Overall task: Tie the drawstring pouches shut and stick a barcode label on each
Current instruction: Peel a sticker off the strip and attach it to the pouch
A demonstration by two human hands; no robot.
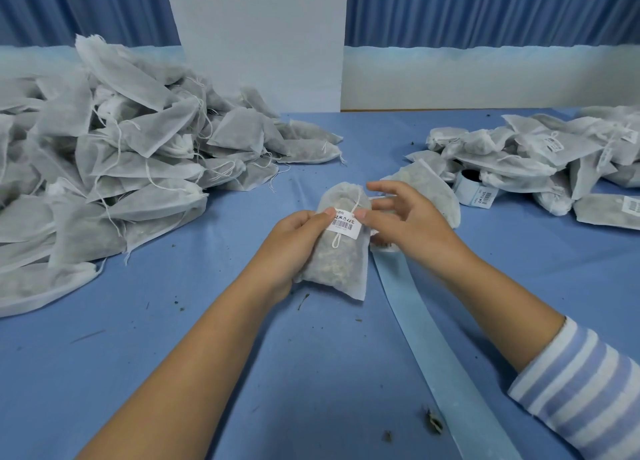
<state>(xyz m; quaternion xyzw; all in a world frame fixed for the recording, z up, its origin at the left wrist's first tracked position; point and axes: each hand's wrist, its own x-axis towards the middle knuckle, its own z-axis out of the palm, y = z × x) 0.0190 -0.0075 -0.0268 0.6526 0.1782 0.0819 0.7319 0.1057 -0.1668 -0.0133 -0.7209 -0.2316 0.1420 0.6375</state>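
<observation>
Soft even light, faint shadows, edges bowed

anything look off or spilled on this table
Yes. Dark herb-like crumbs are scattered over the blue tablecloth, the biggest bits near the front edge. On the pouch held in the left hand, the barcode label sits slightly tilted, stuck over the drawstring.

1. The pouch (pixel 337 255) is thin white non-woven cloth, matt and half see-through.
2. Its barcode label (pixel 344 227) is smooth white paper.
3. The worktop (pixel 207 338) wears matt blue cloth.
4. The backing strip (pixel 433 348) looks slick, pale blue paper.
</observation>
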